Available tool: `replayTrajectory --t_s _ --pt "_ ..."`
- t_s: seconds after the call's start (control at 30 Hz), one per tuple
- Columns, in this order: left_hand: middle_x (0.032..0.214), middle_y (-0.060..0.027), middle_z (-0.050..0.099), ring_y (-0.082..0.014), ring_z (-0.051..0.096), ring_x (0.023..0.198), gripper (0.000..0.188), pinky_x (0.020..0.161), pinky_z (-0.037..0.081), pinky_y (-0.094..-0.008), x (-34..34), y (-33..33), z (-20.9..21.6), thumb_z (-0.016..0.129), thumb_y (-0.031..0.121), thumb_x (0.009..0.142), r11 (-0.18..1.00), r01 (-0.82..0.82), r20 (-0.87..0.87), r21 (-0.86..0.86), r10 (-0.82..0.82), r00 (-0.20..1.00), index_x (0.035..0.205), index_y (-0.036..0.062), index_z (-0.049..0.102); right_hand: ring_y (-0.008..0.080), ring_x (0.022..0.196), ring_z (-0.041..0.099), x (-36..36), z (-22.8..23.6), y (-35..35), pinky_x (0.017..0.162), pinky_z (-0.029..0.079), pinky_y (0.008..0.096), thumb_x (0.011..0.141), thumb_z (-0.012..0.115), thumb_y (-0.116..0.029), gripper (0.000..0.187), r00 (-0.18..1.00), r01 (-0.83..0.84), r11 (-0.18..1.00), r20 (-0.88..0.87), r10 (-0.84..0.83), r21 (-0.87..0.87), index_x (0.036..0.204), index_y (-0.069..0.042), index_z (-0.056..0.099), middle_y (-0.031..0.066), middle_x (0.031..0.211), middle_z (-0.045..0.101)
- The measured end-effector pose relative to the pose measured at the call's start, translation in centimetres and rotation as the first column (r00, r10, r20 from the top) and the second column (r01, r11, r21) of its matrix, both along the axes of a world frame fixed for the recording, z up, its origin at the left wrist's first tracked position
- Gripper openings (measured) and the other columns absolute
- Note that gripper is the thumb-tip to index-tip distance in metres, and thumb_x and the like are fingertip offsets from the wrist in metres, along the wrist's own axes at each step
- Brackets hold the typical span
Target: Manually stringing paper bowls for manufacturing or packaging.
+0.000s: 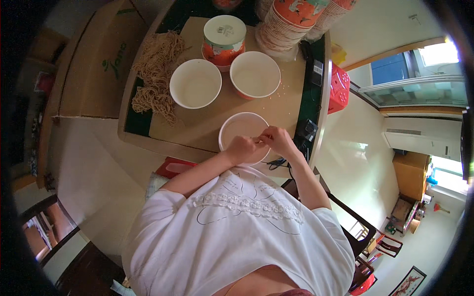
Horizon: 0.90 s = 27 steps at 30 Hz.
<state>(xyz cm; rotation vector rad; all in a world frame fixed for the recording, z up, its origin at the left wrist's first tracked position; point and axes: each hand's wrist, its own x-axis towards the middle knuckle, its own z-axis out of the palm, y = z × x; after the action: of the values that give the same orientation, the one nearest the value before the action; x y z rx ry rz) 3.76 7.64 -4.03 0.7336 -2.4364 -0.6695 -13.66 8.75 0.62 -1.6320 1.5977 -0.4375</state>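
A white-lined paper tub stands at the table's near edge, right in front of me. Over its right side my left hand and my right hand meet, fingertips pinched together. Whatever is between the fingers is too small to make out. Beyond, a second open paper tub sits to the left and a third to the right. Behind them an orange patterned tub is upside down with its white base up. At the left lies a tangled heap of tan string.
Tall stacks of nested orange tubs rise at the back right. Small pinkish bits dot the cardboard sheet on the table. A black device with cables lies on the right edge. A large cardboard box stands left, a red stool right.
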Motion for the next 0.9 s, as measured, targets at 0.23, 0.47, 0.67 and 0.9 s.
replayTrajectory --t_s 0.23,0.47,0.67,0.9 --pt "0.070 -0.0049 0.058 -0.0241 0.060 0.056 0.010 0.046 0.049 -0.0362 -0.4 -0.4 -1.7 0.055 0.022 0.083 0.996 -0.015 0.036 -0.082 0.018 0.999 0.090 0.0163 0.060 0.0285 0.071 0.058 0.1 0.4 1.2 0.064 0.048 0.0352 0.076 0.063 -0.011 0.007 0.991 0.137 0.976 0.009 -0.137 -0.168 0.077 -0.005 0.066 0.0137 0.075 0.055" --pt "0.069 -0.0064 0.055 -0.0254 0.060 0.061 0.017 0.049 0.049 -0.0400 -0.2 -0.3 -0.6 0.056 0.027 0.082 0.999 0.024 0.203 0.028 -0.030 0.979 0.080 0.0114 0.061 0.0246 0.066 0.058 -0.1 -1.0 2.8 0.061 0.047 0.0326 0.075 0.067 -0.009 0.006 0.961 0.273 0.957 0.076 -0.266 -0.103 0.079 -0.005 0.067 0.0108 0.076 0.055" --pt "0.066 -0.0123 0.054 -0.0320 0.059 0.062 0.020 0.053 0.047 -0.0417 -1.3 -1.0 0.0 0.056 0.024 0.082 0.996 -0.033 -0.167 -0.086 0.018 0.986 0.077 0.0050 0.055 0.0256 0.066 0.058 0.1 -1.1 2.4 0.061 0.046 0.0331 0.075 0.066 -0.008 0.007 0.958 0.281 0.951 0.098 -0.270 -0.128 0.081 -0.004 0.067 0.0120 0.076 0.056" --pt "0.071 -0.0132 0.055 -0.0341 0.055 0.064 0.030 0.057 0.044 -0.0406 -2.4 0.0 0.0 0.064 0.019 0.079 0.763 -0.070 -0.190 0.642 0.247 0.950 0.088 0.0033 0.041 0.0171 0.067 0.058 -0.2 -1.7 2.4 0.062 0.047 0.0264 0.079 0.064 -0.005 0.007 0.960 0.267 0.960 0.105 -0.259 -0.082 0.084 -0.002 0.067 0.0094 0.079 0.058"
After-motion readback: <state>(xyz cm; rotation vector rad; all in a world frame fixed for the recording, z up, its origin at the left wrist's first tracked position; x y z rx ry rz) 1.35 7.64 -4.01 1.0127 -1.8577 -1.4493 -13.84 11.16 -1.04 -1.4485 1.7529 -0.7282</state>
